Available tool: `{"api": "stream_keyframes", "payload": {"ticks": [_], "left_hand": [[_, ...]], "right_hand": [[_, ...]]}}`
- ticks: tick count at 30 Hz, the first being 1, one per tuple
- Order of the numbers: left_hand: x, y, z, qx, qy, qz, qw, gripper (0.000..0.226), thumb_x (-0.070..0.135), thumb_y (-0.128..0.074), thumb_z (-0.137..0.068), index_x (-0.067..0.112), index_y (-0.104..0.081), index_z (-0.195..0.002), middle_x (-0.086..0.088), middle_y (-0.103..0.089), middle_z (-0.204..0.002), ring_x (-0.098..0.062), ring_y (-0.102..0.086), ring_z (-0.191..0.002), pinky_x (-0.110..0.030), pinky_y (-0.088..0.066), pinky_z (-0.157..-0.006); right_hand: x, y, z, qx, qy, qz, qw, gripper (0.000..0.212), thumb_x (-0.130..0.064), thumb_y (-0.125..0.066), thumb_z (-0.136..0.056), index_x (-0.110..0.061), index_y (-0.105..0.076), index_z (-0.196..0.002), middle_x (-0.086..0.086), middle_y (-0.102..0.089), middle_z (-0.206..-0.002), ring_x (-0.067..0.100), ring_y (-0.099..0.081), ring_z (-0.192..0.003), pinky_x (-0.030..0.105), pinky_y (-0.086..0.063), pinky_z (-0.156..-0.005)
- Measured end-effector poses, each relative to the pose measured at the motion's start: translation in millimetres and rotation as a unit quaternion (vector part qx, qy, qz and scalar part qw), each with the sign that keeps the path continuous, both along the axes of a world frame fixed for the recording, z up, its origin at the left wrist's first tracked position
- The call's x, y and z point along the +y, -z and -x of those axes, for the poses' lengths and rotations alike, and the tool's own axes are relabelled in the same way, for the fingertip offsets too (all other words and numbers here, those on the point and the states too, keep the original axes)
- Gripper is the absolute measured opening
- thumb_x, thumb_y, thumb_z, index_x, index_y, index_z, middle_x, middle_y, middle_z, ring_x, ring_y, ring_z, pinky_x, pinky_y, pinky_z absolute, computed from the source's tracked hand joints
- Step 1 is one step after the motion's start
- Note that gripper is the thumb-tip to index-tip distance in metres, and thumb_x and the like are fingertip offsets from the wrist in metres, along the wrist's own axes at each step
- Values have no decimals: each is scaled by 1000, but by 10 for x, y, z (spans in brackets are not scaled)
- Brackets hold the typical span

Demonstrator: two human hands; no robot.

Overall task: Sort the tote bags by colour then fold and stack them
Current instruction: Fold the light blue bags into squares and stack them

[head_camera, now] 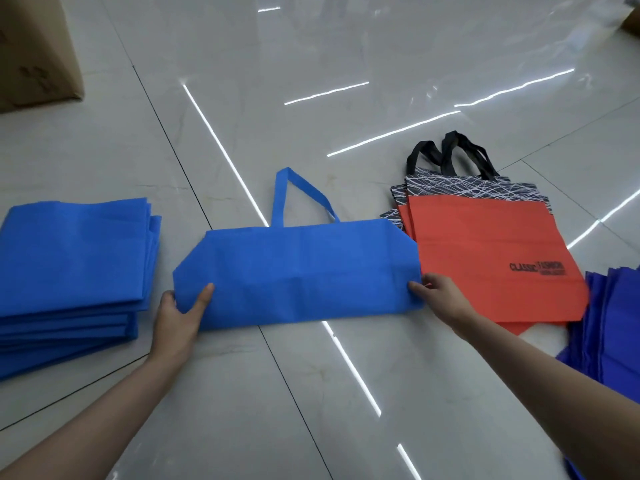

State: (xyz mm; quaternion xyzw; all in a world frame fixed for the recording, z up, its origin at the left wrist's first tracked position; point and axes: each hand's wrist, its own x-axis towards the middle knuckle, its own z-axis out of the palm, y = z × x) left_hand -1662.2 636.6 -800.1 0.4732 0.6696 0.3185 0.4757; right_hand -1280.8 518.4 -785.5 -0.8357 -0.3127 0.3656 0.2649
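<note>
Head view shows a blue tote bag (298, 271) lying half-folded on the floor (311, 393) between both hands. The left hand (176, 317) pinches its left end, thumb on top, and the right hand (440, 296) pinches its right end, likely to hold the fold taut and square. A folded blue stack (69, 258) sits just left, probably its destination; orange bags (491, 258) lie apart on the right.

Light blue tote bag (298, 271), light blue stack (69, 265), red-orange bags (491, 258) with black-white scribble tops
</note>
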Motion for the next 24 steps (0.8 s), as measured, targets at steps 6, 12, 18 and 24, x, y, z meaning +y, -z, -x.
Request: {"api": "stream_keyframes", "payload": {"ticks": [6, 12, 18, 24], "left_hand": [[-225, 6, -114, 307, 58, -152, 938, 72, 35, -69, -81, 2, -35, -134, -19, -44, -131, -37, -43, -119, -52, -35, -97], [-173, 140, -521, 425, 403, -263, 767, 66, 58, -11, -95, 20, -46, -136, -12, -36, -147, -28, -26, -136, -52, -24, -104], [-22, 332, -786, 444, 470, -137, 751, 109, 82, 30, -52, 40, 0, -147, 3, 12, -158, -23, 11, -145, -50, 5, -114], [13, 461, -736, 426, 469, -130, 762, 94, 82, 31, -55, 41, 17, -138, 9, 21, -154, -19, 17, -143, -49, 8, -113]], "right_hand": [[220, 167, 87, -107, 39, 114, 987, 19, -10, -53, -83, -7, -46, -65, 11, -49, -68, 26, -46, -67, 31, -30, -56], [211, 216, 215, -181, 6, 113, 977, 8, -12, -46, -84, -4, -49, -84, 15, -54, -84, 32, -51, -77, 32, -34, -64], [63, 383, 59, -375, -160, -12, 913, 59, -12, -30, -83, -7, -41, -141, 19, -37, -146, 41, -37, -128, 47, -29, -106], [-88, 432, -162, -318, -189, 75, 926, 55, -28, -25, -97, -36, -14, -150, -8, -4, -160, 23, -2, -146, 47, -6, -115]]}}
